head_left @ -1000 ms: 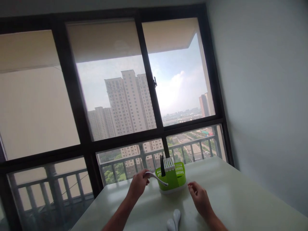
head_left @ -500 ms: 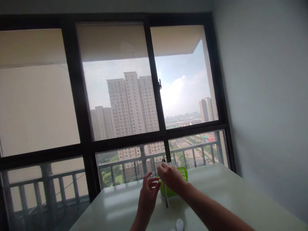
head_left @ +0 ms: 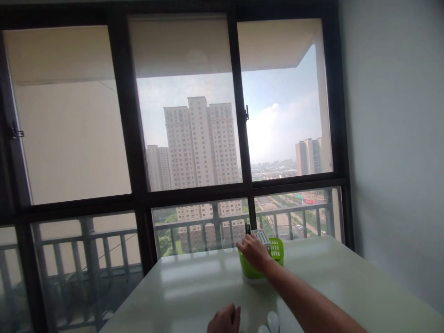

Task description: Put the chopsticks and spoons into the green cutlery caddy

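1. The table (head_left: 347, 277) is big and pale. It sits under both hands, by the window (head_left: 194, 129).
2. The green basket (head_left: 277, 252) stands on the table, right under the fingers of the right hand (head_left: 255, 252). That arm now stretches far out to it.
3. A second ago the left hand (head_left: 225, 320) held a white spoon. Now the spoon is out of sight and the right hand's fingers curl over the basket; what they pinch I cannot tell.
4. The left hand has dropped back near the table, fingers curled shut. Two white spoons (head_left: 269, 322) lie just right of those fingers.
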### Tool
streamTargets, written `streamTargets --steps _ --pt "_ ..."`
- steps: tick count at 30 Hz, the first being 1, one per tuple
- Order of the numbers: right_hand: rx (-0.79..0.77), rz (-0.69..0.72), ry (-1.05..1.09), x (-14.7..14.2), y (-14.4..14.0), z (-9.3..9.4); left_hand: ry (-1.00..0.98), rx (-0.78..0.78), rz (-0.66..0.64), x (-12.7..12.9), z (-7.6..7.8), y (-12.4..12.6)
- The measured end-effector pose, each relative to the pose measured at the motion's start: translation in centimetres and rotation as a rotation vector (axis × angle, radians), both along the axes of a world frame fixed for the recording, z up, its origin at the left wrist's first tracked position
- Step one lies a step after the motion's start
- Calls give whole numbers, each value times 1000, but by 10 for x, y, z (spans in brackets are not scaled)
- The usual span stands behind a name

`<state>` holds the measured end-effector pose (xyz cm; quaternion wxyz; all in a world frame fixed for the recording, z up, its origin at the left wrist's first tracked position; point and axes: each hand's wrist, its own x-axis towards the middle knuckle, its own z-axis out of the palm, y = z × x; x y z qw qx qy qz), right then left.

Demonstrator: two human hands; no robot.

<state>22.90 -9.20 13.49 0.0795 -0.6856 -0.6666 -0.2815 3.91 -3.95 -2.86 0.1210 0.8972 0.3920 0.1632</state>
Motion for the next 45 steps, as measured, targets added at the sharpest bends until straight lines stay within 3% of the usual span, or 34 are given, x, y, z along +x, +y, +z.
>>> streamTargets --steps 8,16,19,22,25,28,30,32,36,40,45 --pt "-17 49 73 10 -19 -8 -32 6 -29 -3 2 -5" --pt "5 -44 309 2 -49 7 -86 45 -44 -3 0 -6" --pt "12 -106 360 1 -70 2 -97 40 -38 -4 3 -9" --pt "-20 -206 431 -3 -94 -23 -104 26 -47 -5 7 -12" --pt "-170 -366 666 -12 -111 -67 -104 20 -51 -5 11 -14" --pt "-193 -454 797 -20 -113 -107 -88 5 -54 -5 14 -15" --pt "-174 -488 794 -24 -106 -121 -81 4 -56 -5 14 -16" --pt "-229 -520 772 -26 -97 -122 -74 18 -58 -5 13 -16" --pt "-376 -564 729 -23 -81 -107 -68 38 -77 -5 10 -15" --pt "-387 -566 647 -17 -76 -95 -83 36 -79 -4 7 -13" --pt "-360 -548 567 -7 -78 -94 -98 48 -65 -3 5 -13"
